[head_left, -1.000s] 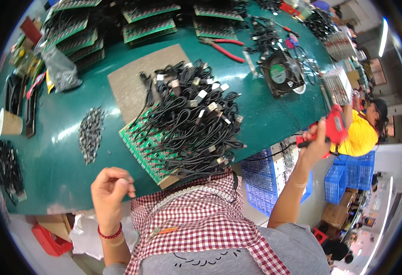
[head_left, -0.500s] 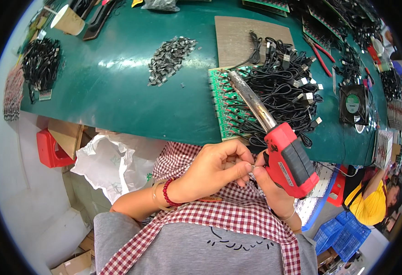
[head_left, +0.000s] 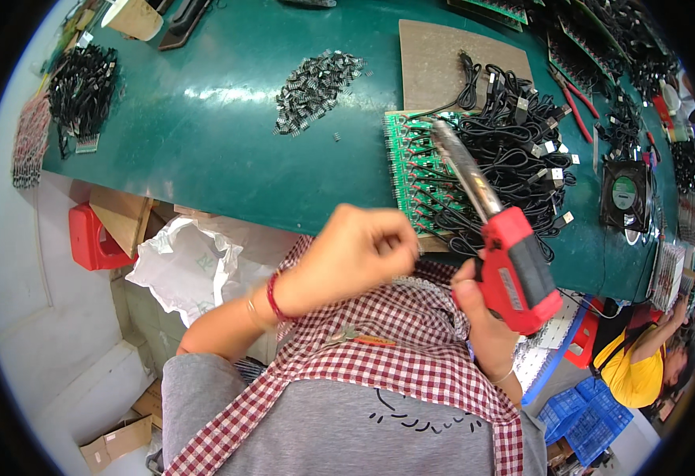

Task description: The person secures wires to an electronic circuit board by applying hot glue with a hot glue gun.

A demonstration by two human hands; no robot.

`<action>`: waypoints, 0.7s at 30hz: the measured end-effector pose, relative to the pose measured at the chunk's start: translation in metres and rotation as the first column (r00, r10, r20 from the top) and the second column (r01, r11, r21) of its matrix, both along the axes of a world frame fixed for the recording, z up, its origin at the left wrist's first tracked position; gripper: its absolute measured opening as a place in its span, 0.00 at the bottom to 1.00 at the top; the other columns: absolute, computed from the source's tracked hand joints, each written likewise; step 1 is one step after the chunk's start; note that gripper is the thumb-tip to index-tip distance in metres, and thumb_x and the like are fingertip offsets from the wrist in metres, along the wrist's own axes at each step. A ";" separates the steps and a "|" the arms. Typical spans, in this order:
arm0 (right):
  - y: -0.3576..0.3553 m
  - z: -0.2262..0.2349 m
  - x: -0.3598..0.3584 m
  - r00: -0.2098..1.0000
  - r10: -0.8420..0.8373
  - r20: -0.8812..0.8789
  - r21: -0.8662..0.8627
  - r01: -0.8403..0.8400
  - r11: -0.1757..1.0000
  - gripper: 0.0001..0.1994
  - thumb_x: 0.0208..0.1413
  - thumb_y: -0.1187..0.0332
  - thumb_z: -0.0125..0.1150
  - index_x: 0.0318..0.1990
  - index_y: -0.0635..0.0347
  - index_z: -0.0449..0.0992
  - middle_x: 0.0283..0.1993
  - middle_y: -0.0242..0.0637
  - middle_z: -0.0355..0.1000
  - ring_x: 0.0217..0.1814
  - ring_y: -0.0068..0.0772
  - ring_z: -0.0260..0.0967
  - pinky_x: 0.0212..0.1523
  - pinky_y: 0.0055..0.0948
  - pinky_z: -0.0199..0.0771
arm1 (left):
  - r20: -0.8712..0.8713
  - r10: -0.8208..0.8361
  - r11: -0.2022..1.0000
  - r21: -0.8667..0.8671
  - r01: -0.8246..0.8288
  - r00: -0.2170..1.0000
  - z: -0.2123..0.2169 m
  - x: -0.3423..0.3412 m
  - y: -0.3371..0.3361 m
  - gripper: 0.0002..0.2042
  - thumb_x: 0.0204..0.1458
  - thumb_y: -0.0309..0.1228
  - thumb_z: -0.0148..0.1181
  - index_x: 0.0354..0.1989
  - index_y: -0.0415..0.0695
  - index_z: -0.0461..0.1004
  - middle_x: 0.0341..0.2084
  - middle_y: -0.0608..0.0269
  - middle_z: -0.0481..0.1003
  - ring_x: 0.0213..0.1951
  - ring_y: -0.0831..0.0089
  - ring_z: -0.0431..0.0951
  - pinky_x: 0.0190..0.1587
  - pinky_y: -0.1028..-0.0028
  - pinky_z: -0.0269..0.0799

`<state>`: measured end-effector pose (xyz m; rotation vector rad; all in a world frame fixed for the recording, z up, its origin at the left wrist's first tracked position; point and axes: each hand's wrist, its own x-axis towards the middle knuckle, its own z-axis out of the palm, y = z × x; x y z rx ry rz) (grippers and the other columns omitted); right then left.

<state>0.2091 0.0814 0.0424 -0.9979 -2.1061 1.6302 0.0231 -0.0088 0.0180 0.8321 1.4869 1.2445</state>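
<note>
My right hand (head_left: 486,321) is wrapped round the handle of a red and black soldering gun (head_left: 515,270). Its long metal barrel slants up and left, with the tip above a green circuit board panel (head_left: 399,163). Black USB cables (head_left: 502,151) lie in a heap over and beside the panel, some of them running onto it. Left of the gun, my left hand (head_left: 355,250) is raised in front of the table edge, slightly blurred. Its thumb and fingers are pinched together; whatever is between them is too small to make out.
A pile of small metal connectors (head_left: 315,91) lies on the green table (head_left: 220,151). Red-handled pliers (head_left: 576,107) and a black fan (head_left: 625,194) are at the right. A cable bundle (head_left: 82,91) lies far left. A person in yellow (head_left: 633,369) is at the right.
My hands, together before, have come apart; the left has moved up and left, away from the right. The right keeps hold of the soldering gun. The view has shifted slightly.
</note>
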 end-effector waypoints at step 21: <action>-0.009 -0.028 0.080 0.992 -0.112 0.064 -0.273 0.125 0.954 0.09 0.48 0.71 0.64 0.35 0.63 0.74 0.31 0.30 0.71 0.32 0.21 0.66 0.35 0.24 0.68 | 0.286 -0.056 0.938 -0.312 0.148 0.957 -0.018 -0.047 0.022 0.05 0.49 0.26 0.54 0.24 0.37 0.70 0.17 0.65 0.71 0.15 0.85 0.67 0.15 0.86 0.61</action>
